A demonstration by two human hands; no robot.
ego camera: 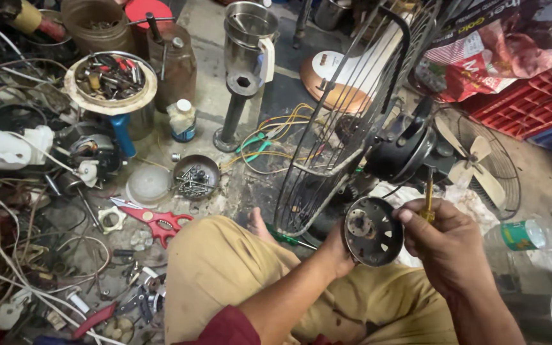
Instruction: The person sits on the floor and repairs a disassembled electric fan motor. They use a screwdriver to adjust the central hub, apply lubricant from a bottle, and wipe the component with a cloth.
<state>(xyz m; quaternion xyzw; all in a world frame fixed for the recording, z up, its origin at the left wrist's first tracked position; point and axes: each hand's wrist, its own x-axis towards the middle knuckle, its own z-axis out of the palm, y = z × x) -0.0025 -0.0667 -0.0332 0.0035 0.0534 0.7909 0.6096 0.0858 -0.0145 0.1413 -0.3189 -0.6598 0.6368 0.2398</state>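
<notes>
A person seated on the floor of a crowded repair corner holds a round, dark metal motor cover (372, 230) at lower centre of the frame, the left hand (335, 250) closed around its left rim from behind while the right hand (445, 246) steadies its right edge with the thumb. The right hand's fingers are also wrapped shut around a yellow-handled screwdriver (428, 199), whose shaft rises toward the black fan motor (396, 151) just above. The cover sits between the two hands, pinched at its rim rather than cradled, its vented face turned up toward the camera. With one hand sharing its grasp between tool and part, the cover could slip and drop onto the lap, and the screwdriver tip, so near the motor, could snag the thin wire trailing beneath it. A wire fan guard (346, 128) leans upright at centre, close enough to be knocked by an elbow. At left centre, a small bowl of screws (196, 176) stands near red-handled scissors (158, 222) amid tangled cables; a plastic bottle (535, 233) lies at the right edge.
</notes>
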